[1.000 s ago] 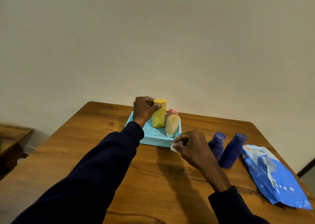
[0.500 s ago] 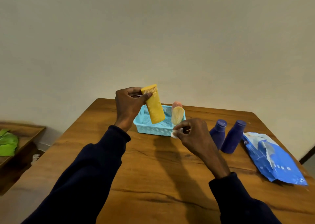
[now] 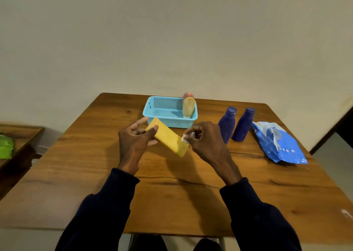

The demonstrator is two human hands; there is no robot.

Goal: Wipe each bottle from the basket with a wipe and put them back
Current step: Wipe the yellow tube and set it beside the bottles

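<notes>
Gripping yellow bottle [image 3: 168,137] aslant is left hand [image 3: 133,145]; right hand [image 3: 206,142] pinches wipe [image 3: 186,137] against it.

A wooden table [image 3: 172,203] with dark grain lines is filling the lower half; a plain beige wall [image 3: 172,41] is rising behind it; a lower wooden surface [image 3: 21,134] is sitting at the left, carrying something bright green [image 3: 6,147]; a small white fleck [image 3: 346,213] is lying near the table's right edge; pale floor [image 3: 332,155] is showing beyond.
</notes>
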